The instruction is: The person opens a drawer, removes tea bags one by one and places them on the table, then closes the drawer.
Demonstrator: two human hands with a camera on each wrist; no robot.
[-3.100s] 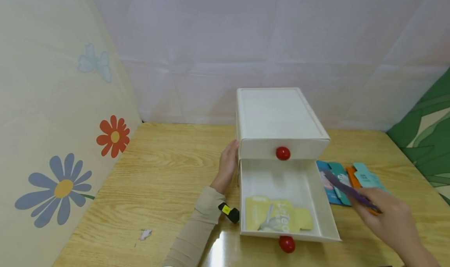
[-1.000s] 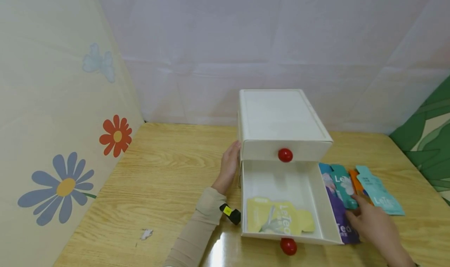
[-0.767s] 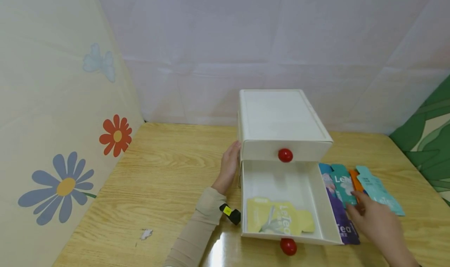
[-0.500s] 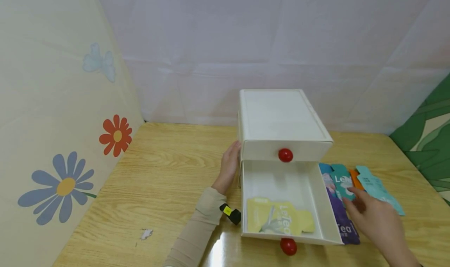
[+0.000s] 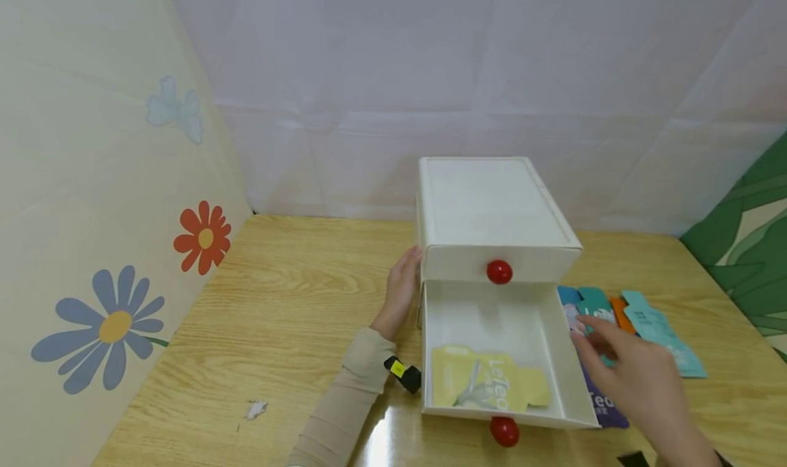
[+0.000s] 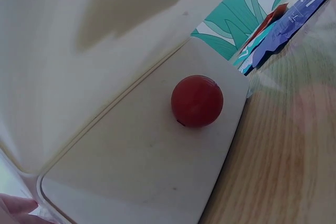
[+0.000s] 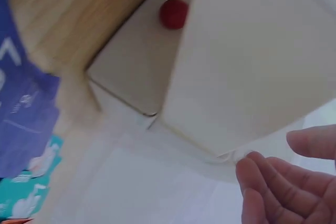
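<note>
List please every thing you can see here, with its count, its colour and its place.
drawer box: 1, white, middle of the table.
drawers: 2, white; upper shut, lower drawer pulled out.
knobs: 2, red; one on the upper front, one on the lower front.
yellow packet: 1, inside the open drawer.
packets right of the drawer: several overlapping; teal, purple, orange, light blue.
flower stickers: on the left wall; red, blue.
left hand: against the box's left side.
right hand: fingers spread over the packets.
</note>
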